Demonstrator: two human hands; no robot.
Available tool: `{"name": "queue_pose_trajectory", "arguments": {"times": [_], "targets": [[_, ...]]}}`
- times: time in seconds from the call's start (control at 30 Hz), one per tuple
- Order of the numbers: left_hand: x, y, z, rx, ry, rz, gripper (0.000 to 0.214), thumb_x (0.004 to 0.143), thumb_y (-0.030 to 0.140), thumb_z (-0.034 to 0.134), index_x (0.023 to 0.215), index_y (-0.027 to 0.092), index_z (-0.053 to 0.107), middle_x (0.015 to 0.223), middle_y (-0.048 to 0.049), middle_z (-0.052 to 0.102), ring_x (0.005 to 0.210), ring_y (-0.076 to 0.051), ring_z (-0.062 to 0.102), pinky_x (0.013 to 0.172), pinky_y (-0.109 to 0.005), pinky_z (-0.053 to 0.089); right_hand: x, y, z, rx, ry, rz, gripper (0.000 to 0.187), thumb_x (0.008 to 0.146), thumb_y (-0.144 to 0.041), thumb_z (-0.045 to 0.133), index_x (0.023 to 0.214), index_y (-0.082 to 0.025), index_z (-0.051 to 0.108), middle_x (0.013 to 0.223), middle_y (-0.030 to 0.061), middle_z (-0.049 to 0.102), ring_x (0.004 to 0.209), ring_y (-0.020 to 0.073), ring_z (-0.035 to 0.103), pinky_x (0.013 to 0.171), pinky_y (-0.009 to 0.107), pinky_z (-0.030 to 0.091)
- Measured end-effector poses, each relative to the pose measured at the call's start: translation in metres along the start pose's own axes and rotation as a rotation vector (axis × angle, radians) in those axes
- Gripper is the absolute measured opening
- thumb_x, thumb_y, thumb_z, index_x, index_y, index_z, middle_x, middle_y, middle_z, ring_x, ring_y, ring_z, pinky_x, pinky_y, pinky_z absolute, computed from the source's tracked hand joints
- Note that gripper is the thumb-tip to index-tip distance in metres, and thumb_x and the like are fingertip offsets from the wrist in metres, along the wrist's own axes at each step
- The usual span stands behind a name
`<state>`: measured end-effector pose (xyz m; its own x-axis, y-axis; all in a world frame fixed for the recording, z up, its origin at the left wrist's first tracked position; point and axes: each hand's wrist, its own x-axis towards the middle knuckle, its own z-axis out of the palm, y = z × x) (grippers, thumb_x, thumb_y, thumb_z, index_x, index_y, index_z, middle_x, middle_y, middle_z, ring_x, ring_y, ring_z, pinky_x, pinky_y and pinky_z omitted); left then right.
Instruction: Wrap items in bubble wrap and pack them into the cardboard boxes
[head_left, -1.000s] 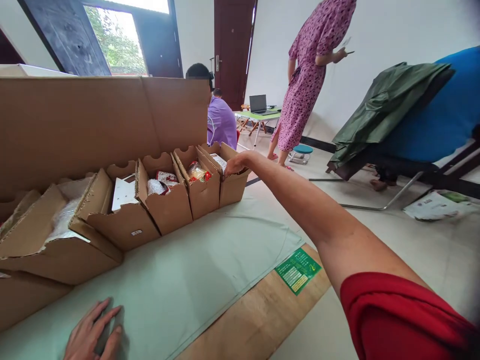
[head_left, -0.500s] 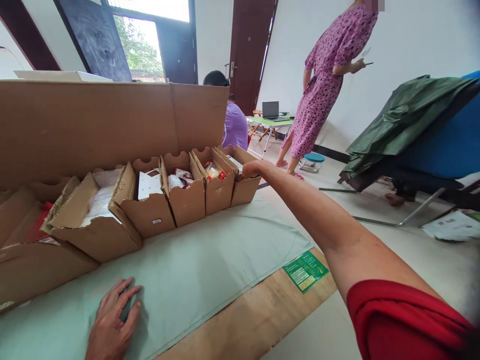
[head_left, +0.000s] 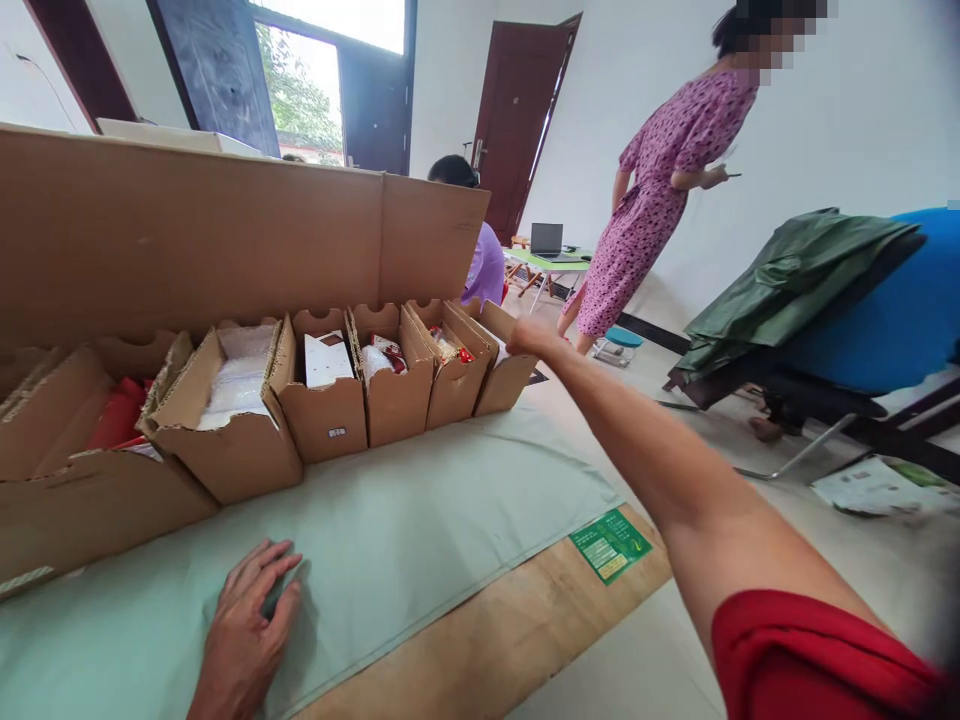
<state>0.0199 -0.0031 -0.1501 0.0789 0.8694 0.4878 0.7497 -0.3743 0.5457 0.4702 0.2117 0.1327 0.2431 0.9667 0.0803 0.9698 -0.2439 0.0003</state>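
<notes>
My left hand (head_left: 251, 618) lies on the pale green cloth (head_left: 420, 490), its fingers stretched and the thumb apart, with nothing in it. At the far right end of a row of cardboard bins, my right hand (head_left: 531, 338) dips over the rim of the last bin (head_left: 504, 390). Its fingers are hidden inside, so any hold they have does not show. Beside it stands a bin (head_left: 454, 390) with red and clear wrapped packets (head_left: 456, 347). Further left come bins with red and clear packets (head_left: 386, 355), a white box (head_left: 328, 360), clear plastic packs (head_left: 238, 375) and red items (head_left: 120, 412).
Behind the bins rises a tall cardboard panel (head_left: 225, 235). A green printed card (head_left: 611, 545) lies at the wooden table edge (head_left: 480, 640). Beyond are a person in a pink dress (head_left: 649, 215), a seated person in purple (head_left: 487, 265), a laptop (head_left: 546, 240) and a blue chair (head_left: 862, 340).
The view has shifted a little, so the bins sit slightly further right in the picture. My right hand stays at the last bin, and my left hand stays flat on the cloth.
</notes>
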Motion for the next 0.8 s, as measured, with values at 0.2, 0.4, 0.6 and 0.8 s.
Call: {"name": "queue_pose_trajectory", "arguments": {"times": [0.2,0.4,0.6,0.8], "targets": [[0.006,0.010,-0.005,-0.073,0.054,-0.083,0.032,0.090,0.046,0.055,0.099,0.025,0.078,0.117,-0.0106,0.077,0.122,-0.035,0.065,0.102,-0.058,0.054,-0.067,0.031,-0.073,0.213,0.292,-0.002,0.015,0.085,-0.017,0.063,0.088,-0.013,0.077,0.087,0.0102,0.074,0.093,0.0287,0.071,0.079,0.036,0.053],[0.013,0.079,-0.031,-0.371,-0.114,-0.287,0.042,0.088,0.057,0.061,0.109,0.023,0.075,0.138,-0.0144,0.067,0.133,-0.037,0.060,0.102,-0.056,0.055,-0.201,0.013,-0.007,1.152,0.320,-0.365,0.023,0.080,-0.040,0.071,0.076,-0.018,0.070,0.072,0.0005,0.064,0.067,0.0144,0.056,0.063,0.028,0.047],[0.005,0.133,-0.037,-0.940,-0.174,-0.439,0.105,0.076,0.064,0.077,0.161,0.022,0.030,0.162,-0.0214,0.044,0.150,-0.036,0.044,0.115,-0.053,0.046,-0.275,-0.074,0.089,1.824,-0.164,-0.193,0.031,0.074,-0.045,0.082,0.075,-0.020,0.064,0.066,-0.0036,0.059,0.057,0.0107,0.052,0.053,0.024,0.047],[-0.019,0.117,-0.031,-0.527,0.087,-0.380,0.101,0.079,0.053,0.079,0.161,0.027,0.028,0.165,-0.0202,0.036,0.153,-0.039,0.036,0.122,-0.062,0.034,-0.307,-0.109,0.121,2.045,-0.628,0.036,0.041,0.068,-0.043,0.090,0.089,-0.020,0.065,0.068,-0.0045,0.061,0.049,0.0093,0.054,0.039,0.019,0.042]]}}
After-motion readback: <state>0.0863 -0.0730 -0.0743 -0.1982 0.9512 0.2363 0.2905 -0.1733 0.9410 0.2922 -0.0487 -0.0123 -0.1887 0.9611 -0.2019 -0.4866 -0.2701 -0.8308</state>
